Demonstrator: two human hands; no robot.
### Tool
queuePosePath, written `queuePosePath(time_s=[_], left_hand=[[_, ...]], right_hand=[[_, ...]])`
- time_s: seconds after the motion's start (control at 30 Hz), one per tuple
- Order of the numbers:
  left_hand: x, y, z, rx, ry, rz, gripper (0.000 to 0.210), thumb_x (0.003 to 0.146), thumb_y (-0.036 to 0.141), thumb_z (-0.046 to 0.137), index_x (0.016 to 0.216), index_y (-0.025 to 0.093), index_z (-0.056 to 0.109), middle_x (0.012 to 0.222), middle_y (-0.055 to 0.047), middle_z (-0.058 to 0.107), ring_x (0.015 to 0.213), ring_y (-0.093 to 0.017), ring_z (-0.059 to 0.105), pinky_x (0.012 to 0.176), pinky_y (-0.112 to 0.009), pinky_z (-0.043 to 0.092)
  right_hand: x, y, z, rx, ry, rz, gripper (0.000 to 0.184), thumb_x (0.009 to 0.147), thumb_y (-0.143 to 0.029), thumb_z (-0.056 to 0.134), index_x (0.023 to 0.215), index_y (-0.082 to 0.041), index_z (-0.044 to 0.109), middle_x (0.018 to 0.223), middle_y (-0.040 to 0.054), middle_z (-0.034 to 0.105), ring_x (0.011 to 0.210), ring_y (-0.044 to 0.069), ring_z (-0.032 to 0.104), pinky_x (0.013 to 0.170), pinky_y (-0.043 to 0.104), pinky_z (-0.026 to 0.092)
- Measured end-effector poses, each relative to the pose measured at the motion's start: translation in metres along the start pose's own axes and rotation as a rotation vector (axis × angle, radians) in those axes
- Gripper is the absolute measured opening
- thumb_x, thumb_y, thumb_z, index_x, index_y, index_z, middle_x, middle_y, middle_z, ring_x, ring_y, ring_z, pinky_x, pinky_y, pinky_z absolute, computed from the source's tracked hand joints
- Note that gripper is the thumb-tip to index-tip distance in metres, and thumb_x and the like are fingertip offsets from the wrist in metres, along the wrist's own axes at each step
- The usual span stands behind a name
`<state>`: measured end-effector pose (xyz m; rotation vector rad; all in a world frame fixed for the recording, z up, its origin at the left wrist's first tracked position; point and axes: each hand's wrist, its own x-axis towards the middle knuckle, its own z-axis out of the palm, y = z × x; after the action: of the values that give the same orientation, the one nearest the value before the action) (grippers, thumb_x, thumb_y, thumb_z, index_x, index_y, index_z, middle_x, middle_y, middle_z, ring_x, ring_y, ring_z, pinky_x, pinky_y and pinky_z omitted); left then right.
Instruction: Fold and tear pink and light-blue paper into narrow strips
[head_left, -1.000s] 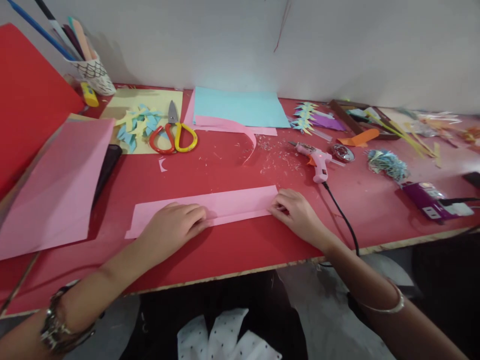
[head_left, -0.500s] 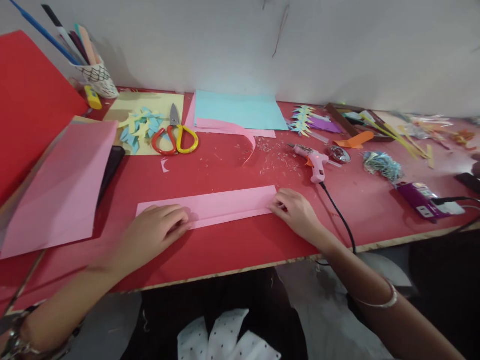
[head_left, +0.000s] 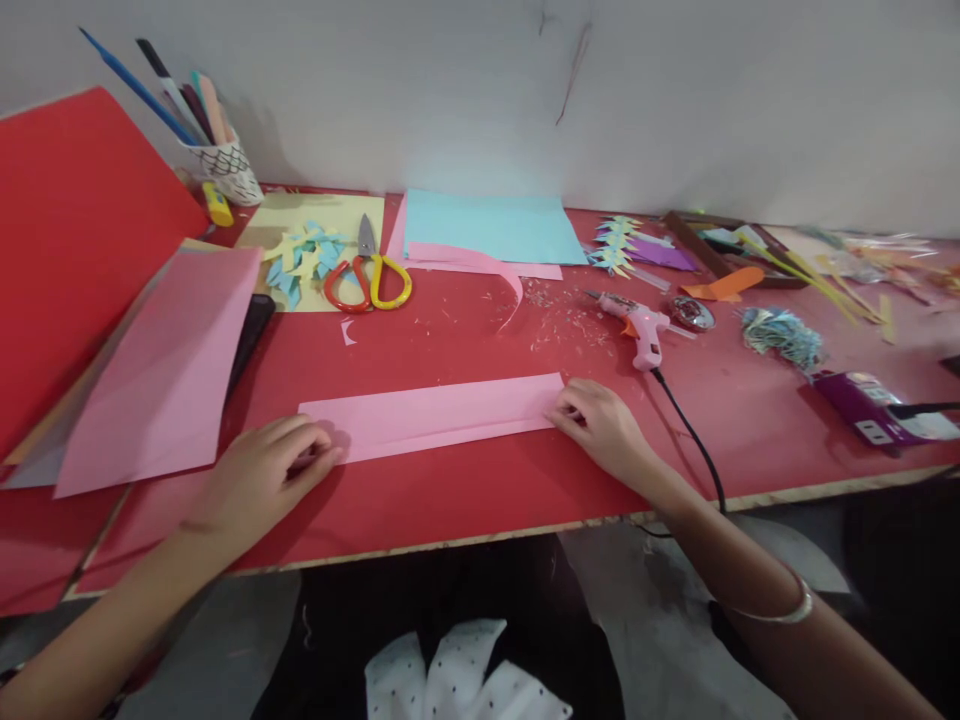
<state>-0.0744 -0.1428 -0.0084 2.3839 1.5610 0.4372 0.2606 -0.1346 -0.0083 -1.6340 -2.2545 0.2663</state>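
Evidently, red sheet: the red sheet (head_left: 82, 250) leans across the upper left of the frame, with a pink sheet (head_left: 157, 380) lying just below it.
Pen cup: the patterned cup (head_left: 231, 174) stands upper left against the wall, holding pens.
Left hand: the left hand (head_left: 262, 470) is left of centre, fingers curled in, thumb and forefinger tips closed together on the near left end of the folded pink paper; whether the thumb goes under it, I cannot tell. Uneven pressure here could skew the fold.
Scissors: the red-and-yellow-handled scissors (head_left: 369, 260) lie upper left of centre, blades toward the wall, beside a heap of blue and yellow paper cuttings (head_left: 300, 262).
Folded pink paper: the folded pink paper (head_left: 442, 410) lies in the middle of the frame on the red tabletop (head_left: 465, 500), a narrow fold along its near edge. If either end loosened, the crease could spring open or wander.
Blue sheet: the pale blue sheet (head_left: 491, 225) lies top centre, a curled pink strip (head_left: 469, 257) before it.
Right hand: the right hand (head_left: 600, 425) is right of centre, thumb and fingertips closed on the paper's right end. A hard pull could wrinkle that corner.
Glue gun: the pink glue gun (head_left: 649, 335) lies right of centre; its cord (head_left: 705, 456) runs close beside the right forearm, so an outward sweep could snag it and drag the gun.
Power box: the purple power box (head_left: 855, 405) sits at the right edge, below a paper fringe (head_left: 782, 336).
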Motion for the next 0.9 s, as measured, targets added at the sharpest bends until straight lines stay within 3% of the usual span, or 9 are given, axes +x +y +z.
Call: queuePosePath(time_s=[0.17,0.33,0.47,0.57,0.6,0.67,0.77,0.9], left_hand=[[-0.011,-0.011,-0.002,0.001,-0.004,-0.038,0.037,0.08,0.051,0.029,0.066,0.022,0.047,0.069,-0.004,0.062,0.066,-0.019,0.06,0.056,-0.029,0.045],[-0.022,-0.023,0.0,0.078,0.033,-0.003,0.025,0.085,0.037,0.029,0.084,0.022,0.05,0.079,-0.003,0.062,0.074,-0.018,0.061,0.064,-0.029,0.048],[-0.023,-0.009,0.002,0.307,0.174,0.082,0.028,0.082,0.019,0.026,0.092,0.021,0.053,0.087,-0.004,0.064,0.078,-0.021,0.06,0.068,-0.035,0.045],[-0.014,0.017,0.01,0.42,0.226,0.316,0.042,0.081,0.008,0.022,0.105,0.022,0.053,0.097,-0.002,0.066,0.087,-0.018,0.06,0.075,-0.035,0.04],[-0.008,0.027,0.014,0.403,0.186,0.446,0.044,0.082,0.008,0.02,0.11,0.022,0.052,0.102,-0.001,0.065,0.093,-0.017,0.058,0.081,-0.033,0.038],[0.006,0.048,0.022,0.36,0.052,0.576,0.042,0.088,0.022,0.02,0.123,0.02,0.044,0.12,-0.002,0.056,0.11,-0.016,0.049,0.093,-0.032,0.032],[0.027,0.072,0.032,0.287,-0.147,0.581,0.052,0.088,0.044,0.021,0.132,0.019,0.032,0.134,-0.003,0.041,0.122,-0.017,0.037,0.101,-0.033,0.023],[0.04,0.082,0.037,0.207,-0.313,0.532,0.058,0.087,0.05,0.02,0.136,0.019,0.021,0.141,-0.002,0.027,0.129,-0.017,0.025,0.105,-0.035,0.017]], right_hand=[[0.0,0.0,0.0,0.005,-0.008,0.003,0.027,0.081,-0.029,0.043,0.057,-0.019,0.035,0.059,0.0004,0.043,0.058,0.013,0.039,0.056,0.025,0.028],[0.0,0.002,0.001,0.008,0.004,-0.002,0.026,0.08,-0.029,0.044,0.057,-0.019,0.034,0.058,-0.0001,0.042,0.058,0.013,0.039,0.056,0.024,0.028],[0.0,0.002,0.001,0.017,0.014,-0.021,0.025,0.078,-0.027,0.045,0.057,-0.019,0.034,0.058,-0.0005,0.041,0.057,0.013,0.038,0.056,0.024,0.027],[0.0,0.002,0.002,0.021,0.03,-0.033,0.025,0.076,-0.025,0.047,0.056,-0.019,0.034,0.058,-0.001,0.041,0.057,0.012,0.036,0.055,0.024,0.026],[0.0,0.003,0.002,0.02,0.037,-0.035,0.025,0.076,-0.024,0.048,0.056,-0.019,0.034,0.058,-0.0011,0.041,0.056,0.012,0.036,0.055,0.024,0.026],[0.0,0.003,0.004,0.019,0.047,-0.04,0.025,0.076,-0.024,0.049,0.056,-0.019,0.034,0.057,-0.0012,0.041,0.056,0.012,0.036,0.055,0.023,0.025],[0.0,0.005,0.005,0.026,0.053,-0.045,0.024,0.075,-0.023,0.05,0.056,-0.018,0.036,0.057,-0.0009,0.041,0.057,0.012,0.037,0.055,0.023,0.026],[-0.001,0.006,0.003,0.059,0.04,-0.065,0.024,0.076,-0.024,0.049,0.056,-0.018,0.036,0.057,-0.0006,0.042,0.057,0.012,0.037,0.055,0.024,0.026]])
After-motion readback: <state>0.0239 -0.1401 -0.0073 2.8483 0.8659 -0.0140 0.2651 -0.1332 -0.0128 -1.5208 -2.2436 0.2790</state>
